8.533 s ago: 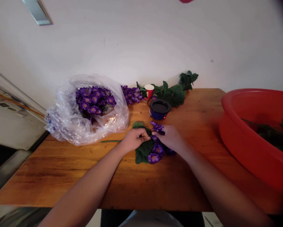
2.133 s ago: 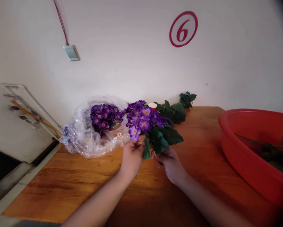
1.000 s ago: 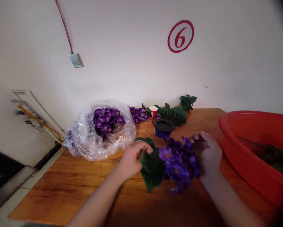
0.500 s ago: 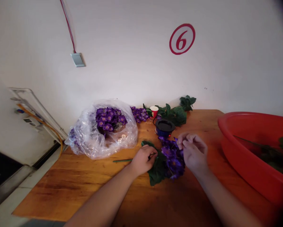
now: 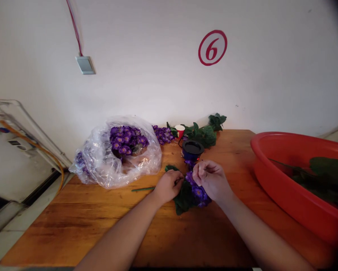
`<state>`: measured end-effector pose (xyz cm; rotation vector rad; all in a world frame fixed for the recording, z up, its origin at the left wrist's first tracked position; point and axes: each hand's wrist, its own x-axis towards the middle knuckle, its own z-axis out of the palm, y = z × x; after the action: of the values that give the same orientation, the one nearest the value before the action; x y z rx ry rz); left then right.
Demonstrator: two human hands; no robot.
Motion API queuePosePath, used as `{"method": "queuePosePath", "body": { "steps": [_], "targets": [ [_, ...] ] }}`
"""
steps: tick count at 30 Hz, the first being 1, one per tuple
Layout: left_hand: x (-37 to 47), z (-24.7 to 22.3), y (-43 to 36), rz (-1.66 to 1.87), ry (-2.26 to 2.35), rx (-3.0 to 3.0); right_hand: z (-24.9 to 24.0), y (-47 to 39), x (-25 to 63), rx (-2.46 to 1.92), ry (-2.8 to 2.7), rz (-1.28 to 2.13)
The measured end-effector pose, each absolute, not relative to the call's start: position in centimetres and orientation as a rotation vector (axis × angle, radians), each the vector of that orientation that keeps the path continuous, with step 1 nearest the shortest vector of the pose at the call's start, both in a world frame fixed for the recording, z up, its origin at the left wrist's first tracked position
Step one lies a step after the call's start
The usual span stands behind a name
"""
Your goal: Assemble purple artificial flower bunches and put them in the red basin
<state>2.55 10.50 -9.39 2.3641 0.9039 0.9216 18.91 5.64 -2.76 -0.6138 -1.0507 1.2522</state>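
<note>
My left hand (image 5: 169,185) is closed round the stem of an artificial flower spray. The bare end of its green stem (image 5: 143,189) sticks out to the left of my wrist. Dark green leaves (image 5: 183,201) spread to the right of these fingers, and purple blossoms (image 5: 198,192) lie beyond them. Over the blossoms, my right hand (image 5: 211,180) has its thumb and fingertips pinched together; whatever may be between them is too small to make out. Just behind the blossoms stands a small dark pot (image 5: 192,148) with a black rim and a red light.
A clear plastic bag (image 5: 112,175) of purple flowers (image 5: 126,139) occupies the back left of the wooden table (image 5: 81,226). Along the wall lie more flowers, green leaves (image 5: 205,135) and a red-and-white paper cup (image 5: 180,131). A large red basin (image 5: 282,188) holding greenery stands right.
My right hand has moved left, closer to my left hand, and now covers part of the purple blossoms. The left hand keeps its hold on the stem. The view has shifted slightly.
</note>
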Motion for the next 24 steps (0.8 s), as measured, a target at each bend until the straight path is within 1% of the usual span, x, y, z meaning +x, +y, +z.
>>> {"method": "queuePosePath", "body": {
  "steps": [12, 19, 24],
  "targets": [
    [2.5, -9.6, 10.8, 0.941, 0.863, 2.357, -2.0, 4.0, 16.9, -0.521, -1.065, 1.48],
    [2.4, -10.0, 10.9, 0.945, 0.815, 2.35, -1.0, 3.7, 15.7, -0.492, -1.055, 1.522],
    [2.5, -10.3, 11.1, 0.962, 0.765, 2.35, -1.2, 4.7, 15.0, -0.486, -1.076, 1.564]
  ]
}}
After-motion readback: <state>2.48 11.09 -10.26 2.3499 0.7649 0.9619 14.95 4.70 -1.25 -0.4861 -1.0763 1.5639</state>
